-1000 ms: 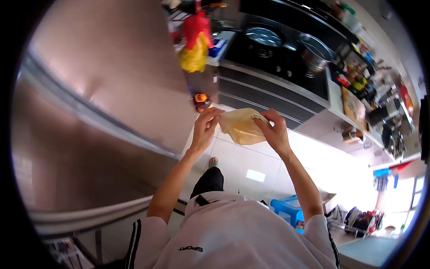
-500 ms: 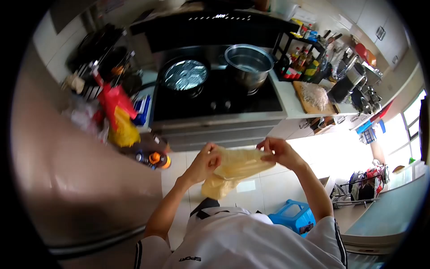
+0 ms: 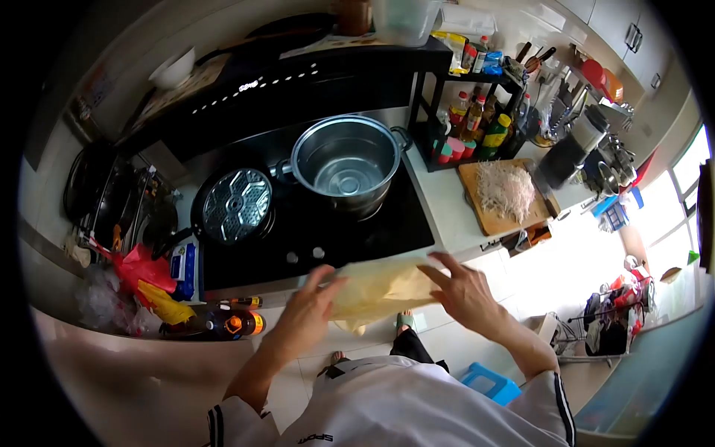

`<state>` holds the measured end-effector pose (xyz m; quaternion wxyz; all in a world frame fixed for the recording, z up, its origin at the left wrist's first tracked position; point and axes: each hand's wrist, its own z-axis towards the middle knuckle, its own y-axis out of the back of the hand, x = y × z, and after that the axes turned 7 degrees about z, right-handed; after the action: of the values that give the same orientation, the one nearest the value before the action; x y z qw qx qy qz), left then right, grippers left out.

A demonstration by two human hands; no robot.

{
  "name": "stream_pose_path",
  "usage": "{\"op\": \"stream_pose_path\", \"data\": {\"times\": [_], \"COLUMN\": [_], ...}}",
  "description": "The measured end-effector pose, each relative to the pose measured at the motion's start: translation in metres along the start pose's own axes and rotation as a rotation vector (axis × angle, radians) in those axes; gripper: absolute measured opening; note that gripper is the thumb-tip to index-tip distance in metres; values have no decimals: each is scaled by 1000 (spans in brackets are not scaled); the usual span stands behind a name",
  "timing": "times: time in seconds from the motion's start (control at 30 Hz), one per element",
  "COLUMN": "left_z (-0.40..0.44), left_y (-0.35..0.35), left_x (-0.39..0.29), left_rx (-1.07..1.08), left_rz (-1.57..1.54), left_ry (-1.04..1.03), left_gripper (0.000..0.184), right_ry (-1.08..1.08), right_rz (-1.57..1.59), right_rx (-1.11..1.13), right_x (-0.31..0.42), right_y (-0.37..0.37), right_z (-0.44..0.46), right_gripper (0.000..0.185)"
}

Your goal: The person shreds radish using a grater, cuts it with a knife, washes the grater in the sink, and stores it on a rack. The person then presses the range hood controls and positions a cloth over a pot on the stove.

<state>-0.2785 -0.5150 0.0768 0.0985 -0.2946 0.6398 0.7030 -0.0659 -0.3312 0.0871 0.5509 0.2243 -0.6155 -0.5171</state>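
A pale yellow, thin plastic bag (image 3: 383,289) is stretched between my two hands in front of the stove. My left hand (image 3: 307,309) grips its left side with fingers bent round the edge. On the other side, my right hand (image 3: 465,294) holds the bag's right edge between thumb and fingers. The bag hangs above the floor, its lower part loose, and its contents, if any, cannot be made out. Beyond it, a large steel pot (image 3: 346,119) sits on the right of the black stove (image 3: 320,272), with what looks like water inside.
A pan with a perforated metal plate (image 3: 237,205) is at the stove's left. On the right counter, white shreds (image 3: 506,191) lie on a wooden board (image 3: 471,179) beside a knife (image 3: 550,197). Several bottles (image 3: 477,115) stand in a black rack. A blue stool (image 3: 491,384) is low right.
The view has shifted forward and right over the stove. The bag is now spread wider and flatter between my hands, and its hanging left part has swung up.
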Motion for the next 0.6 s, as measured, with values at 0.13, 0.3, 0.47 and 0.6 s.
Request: {"op": "stream_pose_path", "data": {"times": [0.13,0.3,0.47,0.6], "left_z": [62,126,186,230], "left_y": [53,97,100,49], "left_x": [-56,-101,-94,-27], "left_rx": [-219,-562,-694,-601], "left_rz": [92,212,223,115], "left_ry": [43,-5,-14,-42], "left_gripper": [68,77,78,78], "right_ry": [175,400,503,392], "right_rz": [-58,-79,-33,276], "right_rx": [-131,-292,-415,-279], "right_x": [-29,-55,-88,-144], "right_y": [77,136,138,78], "right_z": [71,145,207,248], "right_gripper": [55,59,62,57]}}
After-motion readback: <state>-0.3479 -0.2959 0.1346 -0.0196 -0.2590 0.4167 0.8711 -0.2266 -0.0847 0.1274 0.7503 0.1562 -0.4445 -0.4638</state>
